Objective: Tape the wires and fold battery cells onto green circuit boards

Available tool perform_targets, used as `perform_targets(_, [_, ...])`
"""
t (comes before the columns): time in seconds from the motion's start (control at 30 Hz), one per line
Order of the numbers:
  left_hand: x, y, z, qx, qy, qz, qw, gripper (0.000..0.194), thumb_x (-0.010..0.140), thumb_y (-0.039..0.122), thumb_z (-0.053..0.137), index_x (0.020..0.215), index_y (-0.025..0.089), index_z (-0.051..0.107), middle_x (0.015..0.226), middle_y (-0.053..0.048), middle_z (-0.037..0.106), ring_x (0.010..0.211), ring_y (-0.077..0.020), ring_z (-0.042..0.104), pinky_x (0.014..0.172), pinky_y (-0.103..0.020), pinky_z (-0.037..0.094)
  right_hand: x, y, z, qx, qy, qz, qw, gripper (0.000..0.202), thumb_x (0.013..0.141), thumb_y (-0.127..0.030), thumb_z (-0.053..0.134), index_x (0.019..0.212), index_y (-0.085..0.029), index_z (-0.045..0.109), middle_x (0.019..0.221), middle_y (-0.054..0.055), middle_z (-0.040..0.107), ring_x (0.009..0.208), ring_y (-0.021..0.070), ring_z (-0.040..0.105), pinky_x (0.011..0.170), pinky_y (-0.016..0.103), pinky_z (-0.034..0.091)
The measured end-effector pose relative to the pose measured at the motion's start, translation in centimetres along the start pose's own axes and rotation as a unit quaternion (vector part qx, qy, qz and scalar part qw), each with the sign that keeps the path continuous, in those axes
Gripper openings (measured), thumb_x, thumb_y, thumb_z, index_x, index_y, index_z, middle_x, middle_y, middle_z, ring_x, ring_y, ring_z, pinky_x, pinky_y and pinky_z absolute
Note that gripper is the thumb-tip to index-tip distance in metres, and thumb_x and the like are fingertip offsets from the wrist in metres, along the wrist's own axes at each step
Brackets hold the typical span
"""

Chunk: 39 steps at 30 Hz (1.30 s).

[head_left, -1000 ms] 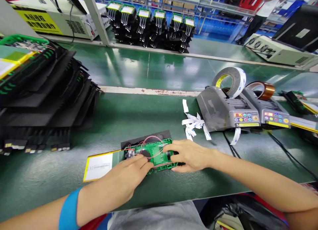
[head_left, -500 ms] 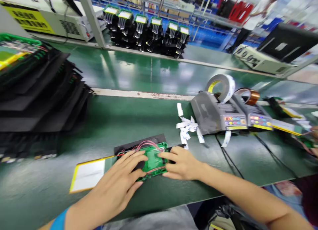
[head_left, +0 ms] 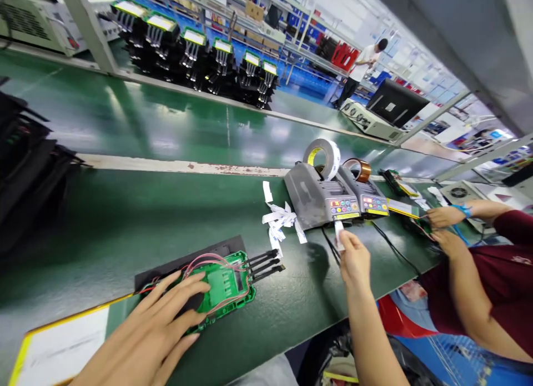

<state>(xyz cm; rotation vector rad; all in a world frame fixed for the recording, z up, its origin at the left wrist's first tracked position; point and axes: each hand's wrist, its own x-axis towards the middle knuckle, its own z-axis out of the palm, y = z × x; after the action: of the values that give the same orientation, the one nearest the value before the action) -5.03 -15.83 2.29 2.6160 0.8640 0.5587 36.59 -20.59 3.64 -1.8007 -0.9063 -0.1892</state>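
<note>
My left hand (head_left: 166, 314) lies with fingers spread over the left part of a green circuit-board assembly (head_left: 222, 286) on the bench. Pink wires loop over the board, and several short black cables (head_left: 266, 264) stick out on its right. A flat white battery pack (head_left: 62, 341) with yellow edges lies to its left, partly under my forearm. My right hand (head_left: 353, 255) pinches a white tape strip (head_left: 339, 236) at the front of the grey tape dispenser (head_left: 308, 200). The strip's upper end is still at the dispenser's outlet.
Loose tape strips (head_left: 281, 222) lie left of the dispenser. A second dispenser (head_left: 368, 194) holds amber tape. Black stacked parts (head_left: 29, 169) stand at the left, and more units (head_left: 195, 58) on the back shelf. A co-worker in a maroon shirt (head_left: 495, 286) works at the right.
My right hand has left the circuit-board assembly and moved right to the tape strip, taking hold of it. My left hand stays on the assembly. The view has turned to the right.
</note>
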Motion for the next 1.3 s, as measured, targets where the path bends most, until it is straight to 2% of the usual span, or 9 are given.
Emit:
perform_targets(0.13, [0.7,1.4,-1.8,0.044,-0.084,0.012,0.995,0.027,0.089,0.024,0.051,0.113,0.033,0.062,0.139,0.001,0.049,0.136,-0.0224,0.039,0.118,-0.05,0.023,-0.9,-3.3,-1.9,-0.067,0.009,-0.101,0.993,0.013,0.076,-0.03,0.072,0.077,-0.017,0.068,0.071,0.004,0.064,0.072,0.019,0.056,0.074,0.033,0.043])
perform_targets(0.23, [1.3,2.2,-2.8,0.023,-0.065,0.02,0.997,0.026,0.09,0.018,0.048,0.11,0.027,0.062,0.132,-0.003,0.053,0.134,-0.0198,0.04,0.119,-0.045,0.022,-2.4,-7.8,-1.5,0.026,-0.172,-0.224,0.959,0.003,0.082,-0.017,0.066,0.083,-0.02,0.066,0.077,0.003,0.064,0.072,0.0169,0.058,0.068,0.03,0.044])
perform_targets(0.33, [1.7,2.7,-3.3,-0.005,-0.019,0.022,1.0,0.022,0.09,0.017,0.048,0.104,0.024,0.063,0.125,-0.004,0.058,0.127,-0.0189,0.047,0.117,-0.042,0.026,-4.0,-12.4,1.5,0.162,-0.519,-0.218,0.811,0.004,0.088,-0.02,0.061,0.086,-0.02,0.064,0.079,0.001,0.062,0.07,0.0135,0.056,0.064,0.025,0.045])
perform_targets(0.43, [1.7,2.9,-3.2,-0.018,0.018,0.035,0.999,0.02,0.091,0.015,0.048,0.103,0.021,0.063,0.123,-0.006,0.059,0.128,-0.0196,0.046,0.118,-0.043,0.025,-5.0,-15.7,5.9,0.16,-0.72,-0.267,0.62,0.009,0.087,-0.028,0.065,0.086,-0.019,0.064,0.08,-0.001,0.06,0.067,0.0097,0.054,0.061,0.021,0.042])
perform_targets(0.5, [1.5,2.8,-3.1,-0.025,0.019,0.037,0.999,0.02,0.091,0.015,0.048,0.101,0.021,0.063,0.12,-0.006,0.06,0.128,-0.0199,0.046,0.118,-0.044,0.026,-5.2,-16.9,8.3,0.098,-0.76,-0.331,0.55,0.014,0.087,-0.033,0.065,0.088,-0.019,0.063,0.084,-0.001,0.061,0.074,0.0105,0.056,0.064,0.021,0.04])
perform_targets(0.67, [1.0,2.6,-2.7,-0.028,0.013,0.014,0.999,0.018,0.092,0.019,0.048,0.102,0.021,0.064,0.116,-0.006,0.061,0.126,-0.0205,0.048,0.116,-0.044,0.029,-5.3,-18.6,10.5,-0.073,-0.743,-0.465,0.476,0.015,0.09,-0.035,0.06,0.092,-0.02,0.062,0.086,-0.001,0.063,0.074,0.0128,0.058,0.05,0.024,0.023])
perform_targets(0.9, [1.6,2.8,-3.4,-0.037,-0.01,0.0,0.999,0.02,0.09,0.017,0.048,0.099,0.021,0.066,0.104,-0.006,0.062,0.108,-0.0217,0.056,0.11,-0.045,0.037,-6.1,-19.2,10.2,-0.119,-0.69,-0.553,0.451,0.011,0.094,-0.025,0.054,0.101,-0.02,0.061,0.09,-0.001,0.062,0.063,0.0116,0.055,0.045,0.028,0.016])
perform_targets(1.1, [1.5,2.8,-3.2,-0.035,0.002,0.002,0.999,0.021,0.09,0.016,0.046,0.096,0.02,0.067,0.099,-0.007,0.06,0.106,-0.0227,0.055,0.108,-0.046,0.038,-6.8,-18.3,10.4,-0.11,-0.676,-0.554,0.474,0.012,0.092,-0.032,0.059,0.097,-0.022,0.06,0.086,-0.003,0.062,0.069,0.0137,0.057,0.045,0.029,0.016])
perform_targets(1.3, [1.5,2.7,-3.2,-0.05,-0.032,-0.005,0.998,0.018,0.088,0.015,0.048,0.095,0.02,0.064,0.102,-0.006,0.057,0.109,-0.0231,0.052,0.109,-0.049,0.036,-7.5,-17.6,9.6,-0.123,-0.596,-0.582,0.54,0.032,0.082,-0.047,0.068,0.095,-0.02,0.057,0.088,0.001,0.06,0.082,0.0208,0.053,0.053,0.029,0.028])
